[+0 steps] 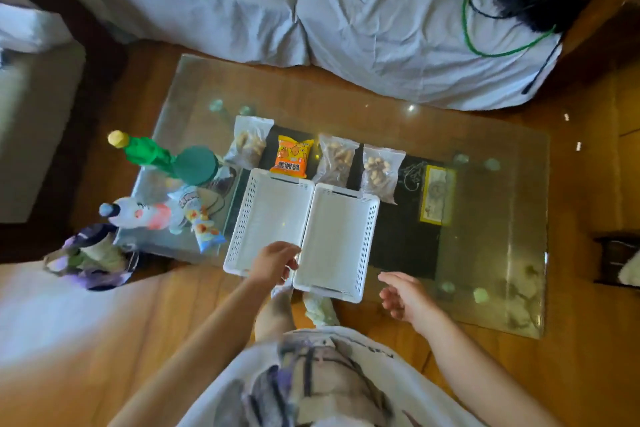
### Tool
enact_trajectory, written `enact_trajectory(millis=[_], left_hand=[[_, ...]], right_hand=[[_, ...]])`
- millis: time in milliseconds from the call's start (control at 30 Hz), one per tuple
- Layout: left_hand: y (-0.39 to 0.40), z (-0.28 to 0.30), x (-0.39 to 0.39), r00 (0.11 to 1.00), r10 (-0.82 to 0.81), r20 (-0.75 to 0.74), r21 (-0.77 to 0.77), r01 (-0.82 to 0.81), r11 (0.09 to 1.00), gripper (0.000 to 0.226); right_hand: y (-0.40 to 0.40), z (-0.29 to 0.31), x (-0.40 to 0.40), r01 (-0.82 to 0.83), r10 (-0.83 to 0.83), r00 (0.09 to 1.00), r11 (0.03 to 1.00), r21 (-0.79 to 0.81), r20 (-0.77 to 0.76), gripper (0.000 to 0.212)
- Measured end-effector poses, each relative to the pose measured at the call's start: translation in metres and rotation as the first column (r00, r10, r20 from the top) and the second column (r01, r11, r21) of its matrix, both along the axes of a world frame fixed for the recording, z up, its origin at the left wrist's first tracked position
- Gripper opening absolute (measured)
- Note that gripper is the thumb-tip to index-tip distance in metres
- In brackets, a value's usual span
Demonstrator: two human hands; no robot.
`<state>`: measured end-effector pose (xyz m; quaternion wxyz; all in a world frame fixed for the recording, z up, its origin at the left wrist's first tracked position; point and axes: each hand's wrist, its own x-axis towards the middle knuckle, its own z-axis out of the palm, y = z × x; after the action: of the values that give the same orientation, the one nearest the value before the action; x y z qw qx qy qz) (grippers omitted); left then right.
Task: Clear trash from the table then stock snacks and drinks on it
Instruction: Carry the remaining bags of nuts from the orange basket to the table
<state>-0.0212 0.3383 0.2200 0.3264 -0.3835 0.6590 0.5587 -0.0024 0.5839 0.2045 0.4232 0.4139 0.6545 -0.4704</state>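
Two empty white slotted baskets stand side by side on the glass table (485, 218), the left basket (266, 218) and the right basket (336, 239). My left hand (273, 262) grips the near rim of the left basket where the two meet. My right hand (403, 293) hovers relaxed over the table's near edge, holding nothing. Behind the baskets lies a row of snacks: a clear nut bag (250, 141), an orange snack packet (293, 156), and two more clear nut bags (336, 159) (381, 168).
Bottles stand at the table's left end: a green one with a yellow cap (145, 151), a white and pink one (138, 215), a purple one (90, 253). A small colourful packet (204, 229) lies beside them. A yellow-framed card (438, 194) lies right. A sheet-covered sofa (346, 17) runs behind.
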Motion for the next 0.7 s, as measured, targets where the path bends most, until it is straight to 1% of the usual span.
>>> enact_trajectory(millis=[100,167,233,300,400,500,600,700], left_hand=[[-0.014,0.019,0.054,0.981,0.189,-0.036,-0.022,-0.190,0.982,0.021],[-0.024,0.027,0.092,0.945,0.321,-0.065,-0.040,-0.324,0.945,0.026],[-0.034,0.030,0.132,0.879,0.472,-0.072,-0.036,-0.475,0.879,0.025],[-0.044,0.031,0.174,0.777,0.627,-0.054,-0.022,-0.629,0.777,0.021],[-0.052,0.030,0.241,0.574,0.818,-0.030,-0.028,-0.819,0.573,0.016],[-0.050,0.027,0.310,0.313,0.950,-0.001,-0.070,-0.948,0.312,0.016],[-0.040,0.022,0.373,0.035,0.996,0.079,-0.113,-0.993,0.043,0.012],[-0.027,0.015,0.430,-0.194,0.964,0.181,-0.147,-0.975,-0.169,0.017]], right_hand=[[-0.001,0.006,0.012,-0.122,0.122,0.992,0.992,0.020,-0.013,0.007],[-0.008,0.008,0.012,-0.228,0.229,0.973,0.973,0.033,-0.025,0.007],[-0.024,0.009,0.008,-0.350,0.352,0.936,0.936,0.044,-0.031,0.009],[-0.047,0.008,0.005,-0.468,0.470,0.882,0.882,0.050,-0.035,0.011],[-0.094,0.009,0.005,-0.661,0.663,0.746,0.748,0.059,-0.055,0.013],[-0.154,0.013,0.018,-0.825,0.826,0.557,0.562,0.053,-0.084,0.011],[-0.220,0.021,0.047,-0.943,0.945,0.318,0.323,0.073,-0.079,0.015],[-0.288,0.027,0.089,-0.991,0.991,0.099,0.107,0.081,-0.092,0.012]])
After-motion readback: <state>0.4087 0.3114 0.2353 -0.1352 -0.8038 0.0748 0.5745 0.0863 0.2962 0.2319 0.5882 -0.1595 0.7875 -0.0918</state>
